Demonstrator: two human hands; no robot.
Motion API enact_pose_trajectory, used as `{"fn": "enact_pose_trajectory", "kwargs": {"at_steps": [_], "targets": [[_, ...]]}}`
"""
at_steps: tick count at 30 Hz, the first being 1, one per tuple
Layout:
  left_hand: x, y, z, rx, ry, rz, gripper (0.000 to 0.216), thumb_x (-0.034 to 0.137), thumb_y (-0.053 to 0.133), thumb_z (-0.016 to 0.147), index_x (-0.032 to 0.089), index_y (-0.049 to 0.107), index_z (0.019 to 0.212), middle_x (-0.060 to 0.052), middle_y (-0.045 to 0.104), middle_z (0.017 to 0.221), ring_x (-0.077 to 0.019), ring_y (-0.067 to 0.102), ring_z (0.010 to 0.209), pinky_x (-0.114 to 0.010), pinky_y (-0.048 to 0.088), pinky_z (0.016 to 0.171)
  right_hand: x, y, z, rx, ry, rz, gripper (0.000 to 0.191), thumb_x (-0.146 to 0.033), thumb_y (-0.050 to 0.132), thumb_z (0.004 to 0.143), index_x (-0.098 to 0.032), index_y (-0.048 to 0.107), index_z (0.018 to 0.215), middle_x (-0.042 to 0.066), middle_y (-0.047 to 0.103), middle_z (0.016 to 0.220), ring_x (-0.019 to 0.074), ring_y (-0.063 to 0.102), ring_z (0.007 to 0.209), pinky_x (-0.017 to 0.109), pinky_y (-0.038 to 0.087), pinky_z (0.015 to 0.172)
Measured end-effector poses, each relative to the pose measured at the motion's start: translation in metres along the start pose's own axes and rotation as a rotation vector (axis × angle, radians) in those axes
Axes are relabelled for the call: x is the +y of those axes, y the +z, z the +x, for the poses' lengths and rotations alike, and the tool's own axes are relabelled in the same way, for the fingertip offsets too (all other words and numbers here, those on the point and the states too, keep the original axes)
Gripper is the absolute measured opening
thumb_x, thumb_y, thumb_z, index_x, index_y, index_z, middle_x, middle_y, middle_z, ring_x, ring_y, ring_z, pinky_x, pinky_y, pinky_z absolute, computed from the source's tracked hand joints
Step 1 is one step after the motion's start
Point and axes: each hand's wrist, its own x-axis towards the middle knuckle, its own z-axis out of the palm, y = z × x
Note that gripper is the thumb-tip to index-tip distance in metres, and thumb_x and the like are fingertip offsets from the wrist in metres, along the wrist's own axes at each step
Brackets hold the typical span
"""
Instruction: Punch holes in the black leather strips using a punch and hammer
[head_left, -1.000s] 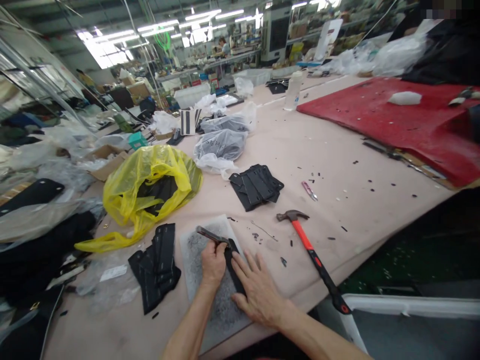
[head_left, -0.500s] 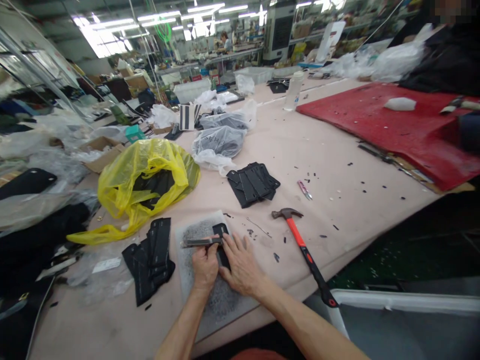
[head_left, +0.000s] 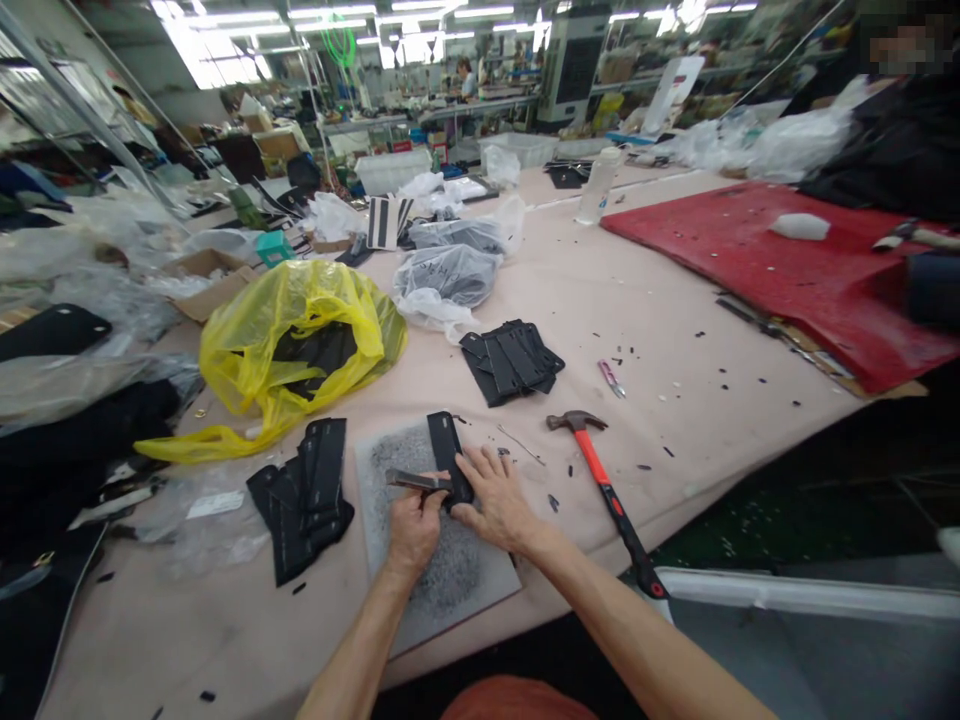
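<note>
Black strip [head_left: 444, 438] on grey board [head_left: 397, 628], near edge of bench [head_left: 570, 280]. Long axis runs away from that edge. Left hand [head_left: 414, 535] sits left of it, grip closed around a metal tool [head_left: 411, 480] crosswise to the strip. Right hand [head_left: 499, 500] nearer: fingers spread, touching strip's right side. Strip's flat, dark, pale mark at far end.

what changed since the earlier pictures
The flat black strip slid away from the person toward the far edge of the speckled grey board. The left hand still holds the slim metal tool; the right hand still touches the strip. The red-handled claw hammer stayed put.
</note>
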Motion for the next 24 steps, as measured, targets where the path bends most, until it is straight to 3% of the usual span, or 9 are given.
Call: {"fn": "enact_pose_trajectory", "kwargs": {"at_steps": [3,7,13,24], "targets": [[-0.001,0.001,0.007,-0.023,0.027,0.017,0.022,0.025,0.056,0.086,0.019,0.073,0.098,-0.006,0.076,0.101,-0.0224,0.07,0.099,-0.039,0.057,0.093,-0.001,0.002,0.015,0.051,-0.003,0.006,0.079,-0.052,0.06,0.083,-0.024,0.032,0.152,0.009,0.024,0.161,0.0379,0.016,0.146,0.061,0.012,0.115],[-0.006,0.002,0.01,-0.06,0.07,0.033,0.022,0.022,0.055,0.086,0.019,0.072,0.099,-0.006,0.076,0.103,-0.0222,0.07,0.1,-0.04,0.056,0.094,0.006,0.005,0.012,0.082,-0.016,0.049,0.081,-0.055,0.061,0.082,-0.022,0.034,0.151,0.01,0.027,0.16,0.0364,0.016,0.146,0.06,0.01,0.116],[-0.011,0.004,0.009,-0.069,0.11,0.081,0.021,0.022,0.055,0.087,0.019,0.072,0.1,-0.007,0.076,0.103,-0.0228,0.071,0.099,-0.041,0.057,0.094,0.015,0.001,0.003,0.082,-0.032,0.125,0.062,-0.039,0.056,0.086,-0.023,0.043,0.145,0.008,0.032,0.157,0.0332,0.021,0.146,0.058,0.012,0.116],[-0.008,0.01,0.01,-0.032,0.11,0.19,0.021,0.024,0.056,0.087,0.019,0.072,0.1,-0.007,0.076,0.102,-0.0239,0.071,0.099,-0.042,0.057,0.093,0.016,0.004,0.003,0.151,-0.043,0.157,0.063,-0.036,0.058,0.084,-0.024,0.044,0.144,0.008,0.041,0.152,0.0316,0.024,0.143,0.055,0.011,0.117]]}}
